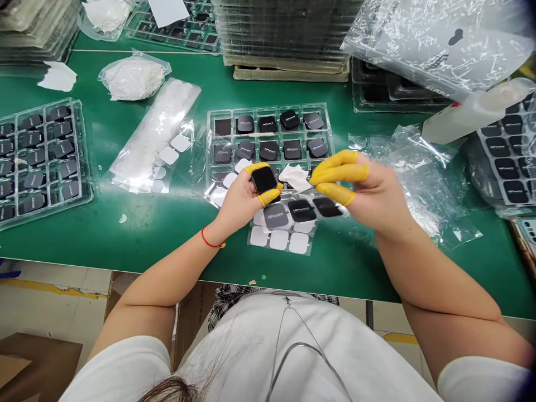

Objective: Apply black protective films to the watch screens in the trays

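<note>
Yellow finger covers are on both hands. My left hand (245, 196) is closed around the edges of a black square piece with rounded corners (264, 179), its glossy face up. To the right, my right hand (363, 187) pinches a crumpled white cloth (295, 177) by its side, apart from the black piece. Behind the hands lies a clear compartment tray (268, 109) with dark labelled squares. Below them rest a grey labelled square (276, 216) and a black labelled square (302, 210), over a sheet of white rounded stickers (278, 240).
Another filled tray (36, 157) stands at the left. A clear plastic sleeve (157, 131) and bagged white wipes (134, 76) lie nearby. Stacked trays (285, 36) rise at the back. At right are a white bottle (454, 120), crumpled plastic bags (422, 178) and a phone (528, 234).
</note>
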A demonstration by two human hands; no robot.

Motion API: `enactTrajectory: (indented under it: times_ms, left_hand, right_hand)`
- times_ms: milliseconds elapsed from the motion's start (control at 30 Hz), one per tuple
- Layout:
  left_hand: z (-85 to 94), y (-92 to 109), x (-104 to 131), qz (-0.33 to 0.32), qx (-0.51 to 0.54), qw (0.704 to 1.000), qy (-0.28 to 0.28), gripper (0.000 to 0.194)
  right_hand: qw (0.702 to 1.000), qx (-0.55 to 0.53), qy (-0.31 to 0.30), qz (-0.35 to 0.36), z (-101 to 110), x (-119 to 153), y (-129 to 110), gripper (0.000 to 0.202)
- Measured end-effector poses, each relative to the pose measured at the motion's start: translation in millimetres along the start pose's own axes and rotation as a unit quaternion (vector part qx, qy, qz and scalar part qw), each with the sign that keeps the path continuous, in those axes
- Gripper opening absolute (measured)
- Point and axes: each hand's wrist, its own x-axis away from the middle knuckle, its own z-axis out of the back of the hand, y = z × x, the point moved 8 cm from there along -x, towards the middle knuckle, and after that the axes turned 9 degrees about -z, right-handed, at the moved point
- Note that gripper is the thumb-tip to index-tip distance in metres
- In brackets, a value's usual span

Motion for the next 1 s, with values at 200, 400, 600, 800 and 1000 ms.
enactTrajectory:
  times_ms: [200, 400, 600, 800, 1000]
  left_hand:
    - [-26.7, -10.2, 13.4, -0.008, -0.027, 0.995, -0.093, 0.058]
    - [-32.4, -6.9, 20.5, -0.019, -0.076, 0.991, -0.106, 0.055]
    - [-32.2, -8.5, 22.2, -0.025, -0.096, 0.988, -0.118, 0.056]
    - [-32.1, -6.8, 22.5, -0.017, -0.097, 0.988, -0.123, 0.054]
    - [-31.5, -7.6, 22.0, -0.009, -0.078, 0.99, -0.114, 0.055]
  right_hand:
    - [0.979, -0.128, -0.037, -0.157, -23.6, 7.8, 18.4, 0.01]
    - [0.961, -0.14, -0.108, -0.211, -47.8, 8.8, 34.3, 0.011]
    - [0.959, -0.143, -0.108, -0.218, -49.6, 9.1, 36.7, 0.008]
    - [0.959, -0.139, -0.107, -0.221, -49.8, 9.0, 40.3, 0.01]
    - [0.957, -0.15, -0.116, -0.219, -51.3, 9.0, 40.8, 0.01]
